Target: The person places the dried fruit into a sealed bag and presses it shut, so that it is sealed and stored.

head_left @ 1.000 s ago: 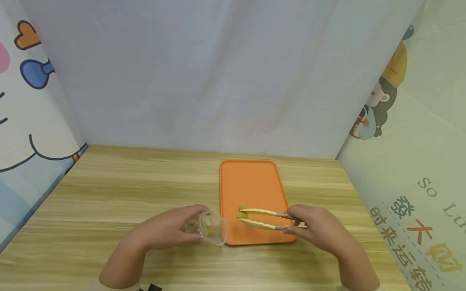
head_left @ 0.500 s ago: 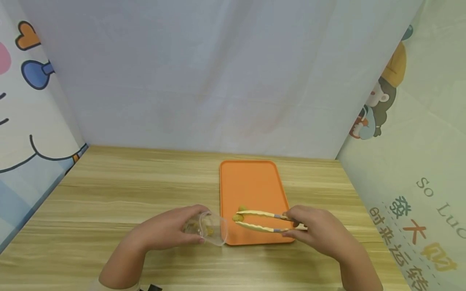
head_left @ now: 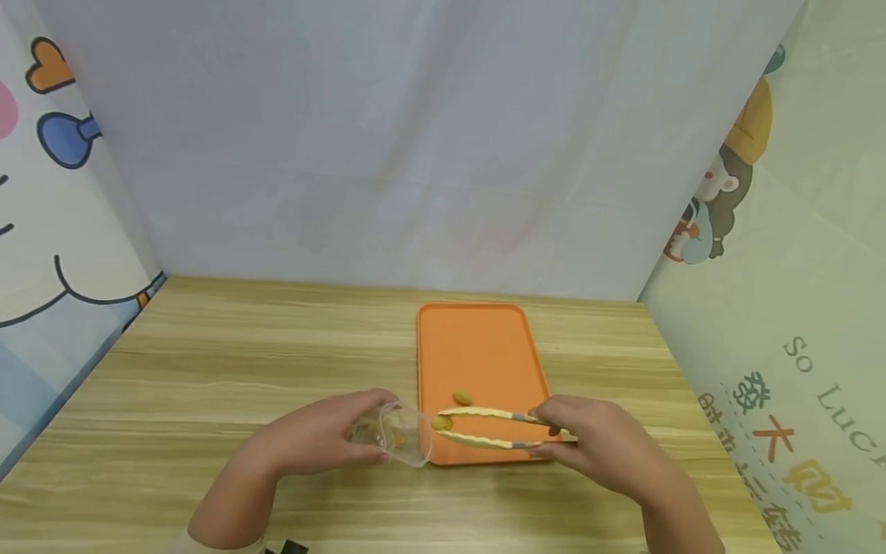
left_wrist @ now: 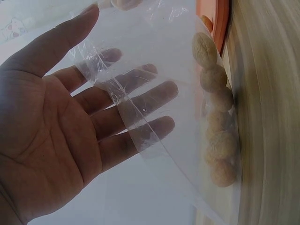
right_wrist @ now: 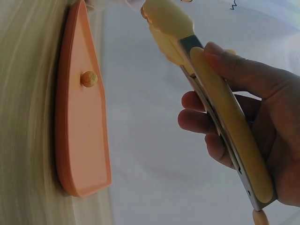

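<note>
My left hand (head_left: pixel 332 431) holds a clear plastic container (head_left: pixel 415 442), tilted with its mouth toward the right, at the tray's near left corner. In the left wrist view several walnuts (left_wrist: pixel 220 145) lie in a row along its lower side. My right hand (head_left: pixel 595 438) grips a pair of tongs (head_left: pixel 484 443) with pale yellow tips and yellow handles. Between the tips a walnut (head_left: pixel 441 422) is pinched, close to the container's mouth. Another walnut (head_left: pixel 462 397) rests on the orange tray (head_left: pixel 477 346), just beyond the tongs; the right wrist view shows it too.
The tray lies on a wood-grain table (head_left: pixel 291 346), right of the middle. A pale curtain (head_left: pixel 415 154) hangs behind the table, and printed cloths stand at the left and right sides. A small black object (head_left: pixel 294 548) shows at the bottom edge near the left sleeve.
The right hand and tongs have moved left and slightly nearer, bringing the pinched walnut to the container's mouth and away from the walnut on the tray. The left hand and container stay in place.
</note>
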`<action>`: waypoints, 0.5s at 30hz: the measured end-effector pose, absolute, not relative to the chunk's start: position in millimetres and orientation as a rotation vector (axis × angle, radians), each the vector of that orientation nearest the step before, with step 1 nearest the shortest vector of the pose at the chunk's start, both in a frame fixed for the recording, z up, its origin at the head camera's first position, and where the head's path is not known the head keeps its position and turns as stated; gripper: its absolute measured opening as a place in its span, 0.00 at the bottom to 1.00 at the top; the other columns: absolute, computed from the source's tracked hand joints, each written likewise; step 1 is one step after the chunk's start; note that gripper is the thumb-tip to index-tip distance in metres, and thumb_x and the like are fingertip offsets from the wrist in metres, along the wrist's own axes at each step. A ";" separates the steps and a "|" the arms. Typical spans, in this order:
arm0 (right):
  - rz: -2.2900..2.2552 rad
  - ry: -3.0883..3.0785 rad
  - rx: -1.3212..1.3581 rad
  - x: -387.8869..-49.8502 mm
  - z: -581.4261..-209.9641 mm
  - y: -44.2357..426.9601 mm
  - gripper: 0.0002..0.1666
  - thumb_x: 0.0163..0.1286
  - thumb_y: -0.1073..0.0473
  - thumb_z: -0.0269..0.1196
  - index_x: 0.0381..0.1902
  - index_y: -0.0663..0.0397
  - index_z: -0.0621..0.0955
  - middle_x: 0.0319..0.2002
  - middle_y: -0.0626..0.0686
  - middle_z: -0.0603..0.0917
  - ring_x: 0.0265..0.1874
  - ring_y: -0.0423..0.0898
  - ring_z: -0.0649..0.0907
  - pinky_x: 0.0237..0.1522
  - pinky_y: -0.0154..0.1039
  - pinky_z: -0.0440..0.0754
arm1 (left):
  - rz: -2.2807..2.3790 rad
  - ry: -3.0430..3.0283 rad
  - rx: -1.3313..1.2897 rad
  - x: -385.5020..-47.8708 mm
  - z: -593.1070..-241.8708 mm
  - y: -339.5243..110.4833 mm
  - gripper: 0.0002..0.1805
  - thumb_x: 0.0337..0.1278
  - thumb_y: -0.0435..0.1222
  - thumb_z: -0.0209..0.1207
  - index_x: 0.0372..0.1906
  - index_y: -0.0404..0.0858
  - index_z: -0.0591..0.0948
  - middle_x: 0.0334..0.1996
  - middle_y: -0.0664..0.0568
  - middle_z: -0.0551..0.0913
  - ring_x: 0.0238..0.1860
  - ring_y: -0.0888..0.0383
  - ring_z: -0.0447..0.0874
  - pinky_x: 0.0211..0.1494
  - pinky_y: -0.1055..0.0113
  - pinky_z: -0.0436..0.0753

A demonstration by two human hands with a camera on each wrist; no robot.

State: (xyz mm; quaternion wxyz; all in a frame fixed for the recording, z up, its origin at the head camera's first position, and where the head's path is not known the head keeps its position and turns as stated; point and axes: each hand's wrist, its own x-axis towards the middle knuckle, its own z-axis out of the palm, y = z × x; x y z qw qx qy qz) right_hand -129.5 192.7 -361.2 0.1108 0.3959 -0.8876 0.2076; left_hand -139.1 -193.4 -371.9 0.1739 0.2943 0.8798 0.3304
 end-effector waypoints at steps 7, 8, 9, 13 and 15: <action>0.632 -2.565 1.226 -128.9 -362.2 188.4 0.17 0.57 0.48 0.73 0.43 0.39 0.81 0.39 0.36 0.85 0.30 0.33 0.81 0.30 0.22 0.75 | 0.942 2.487 0.831 -137.8 -368.8 -192.1 0.28 0.56 0.60 0.62 0.61 0.61 0.71 0.48 0.63 0.80 0.51 0.62 0.78 0.59 0.53 0.77; 0.632 -2.564 1.231 -128.9 -362.3 187.9 0.17 0.57 0.48 0.73 0.43 0.40 0.81 0.40 0.37 0.85 0.31 0.33 0.82 0.30 0.22 0.75 | 0.943 2.487 0.832 -137.6 -368.5 -191.9 0.28 0.57 0.60 0.62 0.61 0.62 0.71 0.48 0.64 0.80 0.51 0.62 0.78 0.58 0.53 0.77; 0.633 -2.566 1.235 -128.7 -362.3 187.5 0.17 0.57 0.48 0.73 0.43 0.40 0.81 0.40 0.37 0.85 0.31 0.33 0.82 0.31 0.22 0.76 | 0.944 2.486 0.830 -137.5 -368.3 -191.6 0.27 0.57 0.59 0.62 0.61 0.62 0.70 0.48 0.64 0.80 0.51 0.61 0.78 0.58 0.53 0.77; 0.643 -2.579 1.253 -127.6 -361.4 186.1 0.19 0.56 0.51 0.74 0.45 0.40 0.81 0.41 0.38 0.85 0.31 0.34 0.82 0.30 0.23 0.77 | 0.936 2.496 0.829 -137.4 -368.3 -190.4 0.28 0.56 0.58 0.63 0.61 0.60 0.71 0.47 0.64 0.80 0.50 0.60 0.79 0.59 0.53 0.77; 0.645 -2.586 1.258 -127.0 -360.8 185.5 0.20 0.55 0.51 0.74 0.46 0.40 0.81 0.41 0.39 0.85 0.31 0.34 0.82 0.30 0.23 0.77 | 0.937 2.500 0.828 -137.3 -368.3 -189.8 0.29 0.56 0.58 0.63 0.62 0.57 0.72 0.47 0.65 0.80 0.51 0.60 0.79 0.59 0.52 0.76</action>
